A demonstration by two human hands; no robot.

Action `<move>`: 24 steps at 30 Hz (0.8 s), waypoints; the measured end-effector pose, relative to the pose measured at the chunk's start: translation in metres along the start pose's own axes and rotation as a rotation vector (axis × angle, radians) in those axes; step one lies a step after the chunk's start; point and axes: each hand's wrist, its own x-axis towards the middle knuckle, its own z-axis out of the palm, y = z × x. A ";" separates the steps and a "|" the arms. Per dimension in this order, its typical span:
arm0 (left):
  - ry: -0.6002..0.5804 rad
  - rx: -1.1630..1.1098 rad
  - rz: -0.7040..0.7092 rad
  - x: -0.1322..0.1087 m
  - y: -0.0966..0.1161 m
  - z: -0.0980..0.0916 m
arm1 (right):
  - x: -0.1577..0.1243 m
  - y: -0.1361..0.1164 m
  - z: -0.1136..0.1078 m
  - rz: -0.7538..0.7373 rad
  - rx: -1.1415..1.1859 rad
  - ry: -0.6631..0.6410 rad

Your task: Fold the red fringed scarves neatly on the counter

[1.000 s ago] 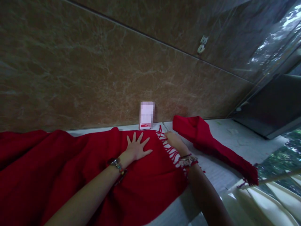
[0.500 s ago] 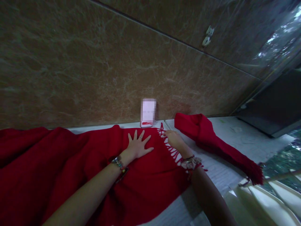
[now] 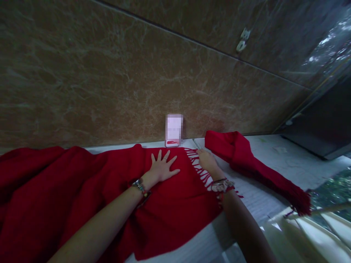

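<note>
While brown wall (image 3: pixel 115 80) backs pale ledge (image 3: pixel 270 151), large red cloth (image 3: pixel 170 204) lies spread near the back edge; folded red strip (image 3: pixel 244 153) beside it, fringed end at front edge. Hands apart: left hand (image 3: pixel 161 170) flat on cloth, splayed; right hand (image 3: pixel 207 161) curled at fringe (image 3: pixel 202 174), grip indeterminable. Pale blurred object (image 3: pixel 173 129) at back edge.

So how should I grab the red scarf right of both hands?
I'd pinch across the middle of the red scarf, coming from above: it lies long and narrow on the white surface, both long edges showing. The right hand is near its left end, so that side seems crowded.
</note>
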 end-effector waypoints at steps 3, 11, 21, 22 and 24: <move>0.001 -0.003 0.000 0.000 -0.001 0.000 | -0.002 0.011 -0.005 0.115 -0.024 0.028; 0.025 -0.010 0.001 0.001 -0.002 0.003 | 0.008 -0.007 0.012 -0.255 0.125 0.164; 0.039 -0.011 -0.004 0.000 -0.001 0.003 | 0.018 0.006 0.031 -0.239 0.136 0.232; 0.039 -0.012 -0.005 0.000 -0.002 0.003 | 0.019 0.001 0.032 -0.282 0.152 0.234; 0.033 -0.012 -0.009 0.000 -0.002 0.003 | 0.019 -0.004 0.034 -0.304 0.161 0.214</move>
